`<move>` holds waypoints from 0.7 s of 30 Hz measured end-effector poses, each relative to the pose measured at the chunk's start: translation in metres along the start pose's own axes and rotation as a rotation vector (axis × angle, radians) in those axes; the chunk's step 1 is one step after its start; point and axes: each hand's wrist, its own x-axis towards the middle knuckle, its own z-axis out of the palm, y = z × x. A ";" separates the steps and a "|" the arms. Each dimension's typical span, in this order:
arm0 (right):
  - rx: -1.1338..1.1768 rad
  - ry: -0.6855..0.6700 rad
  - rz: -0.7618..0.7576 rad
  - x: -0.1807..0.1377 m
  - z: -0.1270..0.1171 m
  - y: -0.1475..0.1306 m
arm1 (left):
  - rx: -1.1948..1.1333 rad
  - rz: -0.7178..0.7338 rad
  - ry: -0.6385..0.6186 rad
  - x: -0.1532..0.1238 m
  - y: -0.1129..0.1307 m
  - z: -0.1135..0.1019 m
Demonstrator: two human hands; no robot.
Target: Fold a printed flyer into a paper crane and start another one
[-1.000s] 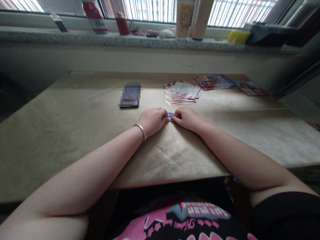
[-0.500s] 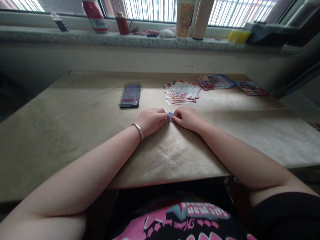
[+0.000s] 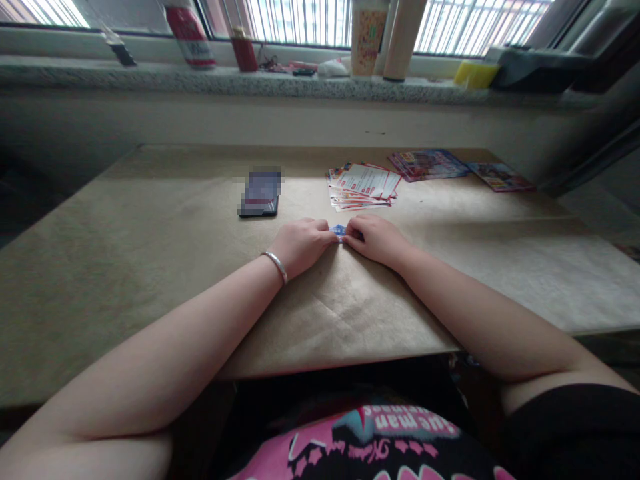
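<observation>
Between my two hands, low over the table (image 3: pixel 320 313), is a small folded piece of blue printed paper (image 3: pixel 339 230). My left hand (image 3: pixel 306 243), with a silver bangle (image 3: pixel 276 267) at its wrist, pinches the paper's left side. On the opposite side, the thumb and fingers of my right hand (image 3: pixel 374 237) are closed on it. My fingers cover much of the paper, so its full shape is hidden. Just beyond my hands lies a fanned pile of printed sheets (image 3: pixel 367 180), white with red borders.
A dark phone (image 3: pixel 261 193), partly blurred out, lies beyond my left hand. Colourful printed booklets (image 3: pixel 430 164) and another booklet (image 3: pixel 500 177) rest at the back right. Along the windowsill (image 3: pixel 295 85) stand a red-and-white bottle (image 3: pixel 191 37), a patterned cup (image 3: pixel 367 40) and a yellow object (image 3: pixel 476 75).
More of the blue paper's face shows between my fingers, and its upper edge looks pointed. My hands have shifted only slightly, still gripping both sides.
</observation>
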 end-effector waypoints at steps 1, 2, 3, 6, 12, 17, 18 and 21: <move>-0.001 0.016 -0.053 -0.002 -0.001 0.001 | -0.003 -0.007 -0.001 0.000 0.000 0.000; -0.009 0.029 -0.104 -0.003 -0.002 0.001 | -0.006 -0.011 -0.001 0.000 0.001 0.000; -0.028 0.041 -0.137 -0.005 -0.004 0.002 | -0.008 -0.013 0.001 0.000 0.001 0.000; -0.100 0.044 -0.180 -0.006 -0.007 0.002 | -0.017 -0.011 0.002 0.000 0.001 -0.001; -0.101 0.038 -0.175 -0.005 -0.005 0.002 | -0.039 -0.005 0.001 0.001 -0.001 0.002; -0.121 0.036 -0.175 -0.005 -0.006 -0.001 | -0.022 -0.016 0.006 0.002 -0.001 0.003; -0.131 0.035 -0.177 -0.005 -0.006 -0.001 | -0.019 -0.015 0.003 0.002 0.000 0.003; -0.161 0.030 -0.182 -0.007 -0.007 -0.001 | -0.018 -0.001 0.003 0.001 0.001 0.002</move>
